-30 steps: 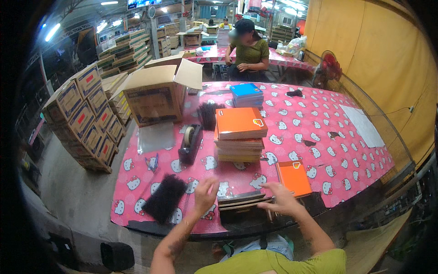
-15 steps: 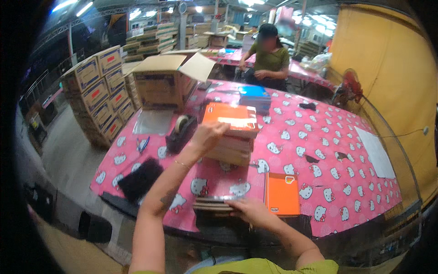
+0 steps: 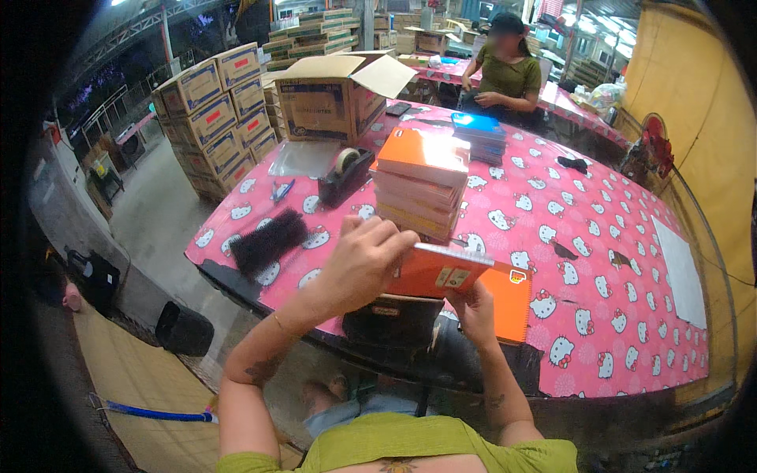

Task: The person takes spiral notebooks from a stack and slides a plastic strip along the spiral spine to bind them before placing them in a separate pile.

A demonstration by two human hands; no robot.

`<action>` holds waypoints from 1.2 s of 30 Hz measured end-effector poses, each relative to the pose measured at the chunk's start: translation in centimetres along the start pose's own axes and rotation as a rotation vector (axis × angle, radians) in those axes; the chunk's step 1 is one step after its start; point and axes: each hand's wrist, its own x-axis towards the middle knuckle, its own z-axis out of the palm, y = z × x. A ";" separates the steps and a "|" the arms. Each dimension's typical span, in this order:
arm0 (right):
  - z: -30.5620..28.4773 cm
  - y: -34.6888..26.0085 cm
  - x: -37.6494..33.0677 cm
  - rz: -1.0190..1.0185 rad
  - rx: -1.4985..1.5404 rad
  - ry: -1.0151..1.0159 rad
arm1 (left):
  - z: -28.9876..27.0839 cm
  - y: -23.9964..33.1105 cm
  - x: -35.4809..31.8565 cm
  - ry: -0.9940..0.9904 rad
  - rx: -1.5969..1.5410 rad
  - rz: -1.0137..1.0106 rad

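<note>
Well behind the notebook stack (image 3: 419, 189), on its right, rose a yellow wall covering (image 3: 694, 87); left of the stack, beyond the bench, stood piled brown cartons (image 3: 209, 118), and behind it a co-worker (image 3: 511, 75) in a green top. The bench (image 3: 599, 236), under a pink patterned cloth, spread around the stack. On it, behind and left of the stack, sat an open carton (image 3: 319, 109); behind and right, some blue notebooks (image 3: 478, 130); to the left, a black tape dispenser (image 3: 345, 181); nearer and further left, a bristly black bundle (image 3: 268, 239), perhaps binding coils. In front and to the right lay an orange notebook (image 3: 512, 303).

The change was at the hands. Half a second earlier the left hand (image 3: 367, 256) was on top of the stack and the right hand (image 3: 475, 309) low at the bench's near edge; now both gripped a tilted orange book (image 3: 441, 272) just in front of the stack, the left at its upper left, the right beneath its right end. That suggested it came off the stack. Whether it was one notebook or several was unclear.
</note>
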 end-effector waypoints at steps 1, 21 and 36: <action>-0.6 1.1 -0.4 0.010 -0.058 0.015 | 0.8 0.2 0.1 -0.014 0.006 0.011; 2.8 2.5 -2.4 0.030 0.042 -0.153 | 10.2 0.1 -13.7 0.335 0.125 -0.607; -9.0 4.2 2.7 -0.049 -0.400 -0.342 | 8.7 -20.3 -18.5 -0.078 0.647 -0.757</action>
